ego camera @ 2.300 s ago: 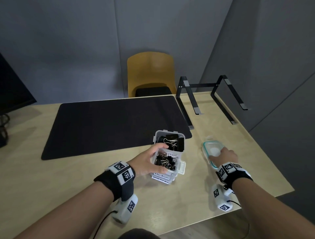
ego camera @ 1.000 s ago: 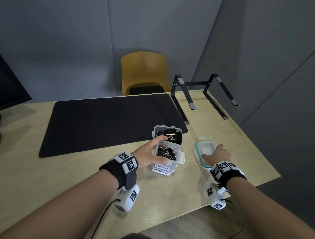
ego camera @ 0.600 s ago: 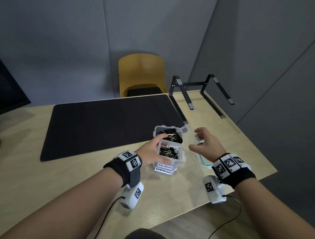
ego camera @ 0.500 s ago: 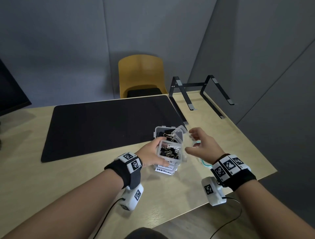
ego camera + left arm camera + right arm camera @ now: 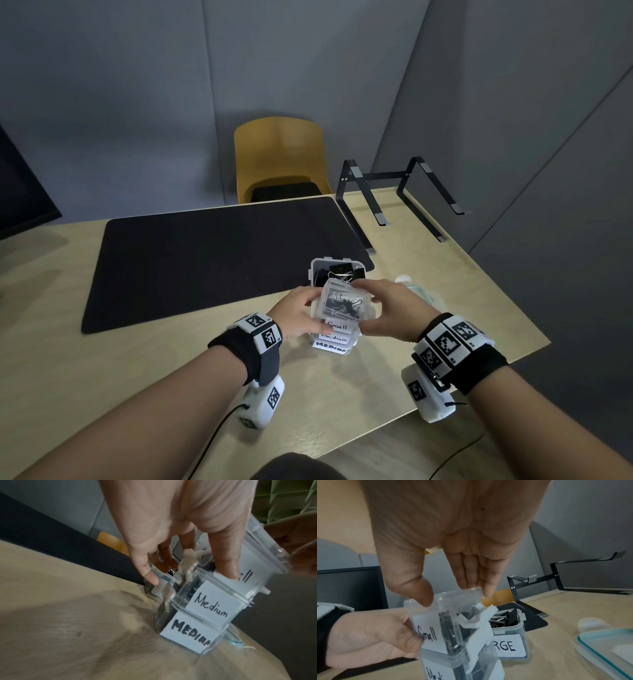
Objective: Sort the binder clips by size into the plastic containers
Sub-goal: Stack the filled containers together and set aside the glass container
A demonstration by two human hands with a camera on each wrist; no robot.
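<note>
Grey panel walls, wooden desk with a black mat across the middle, yellow chair behind it, black laptop stand far right.

Both my forearms come in from the near edge and meet over a stack of clear plastic containers just off the mat's near right corner. Stack labels, top down: "Small", "Medium", "MEDIUM". Binder clips show dark through the top box.

My left hand wraps the left side of the stack: thumb on the "Small" label face, fingers curled round the back wall, pinky down by the lower box's latch. Wrist low, palm facing right.

My right hand sits above and right of the stack, palm down, wrist raised. Thumb and fingertips pinch the clear lid of the "Small" box from above, narrow grip, lid on the box top. Whether it is latched I cannot tell; the white side latch hangs loose.

Behind the stack, touching or nearly so, an open container labelled "LARGE" holds bigger black clips. To the right lies a flat lid with a teal seal, apart from the stack.
</note>
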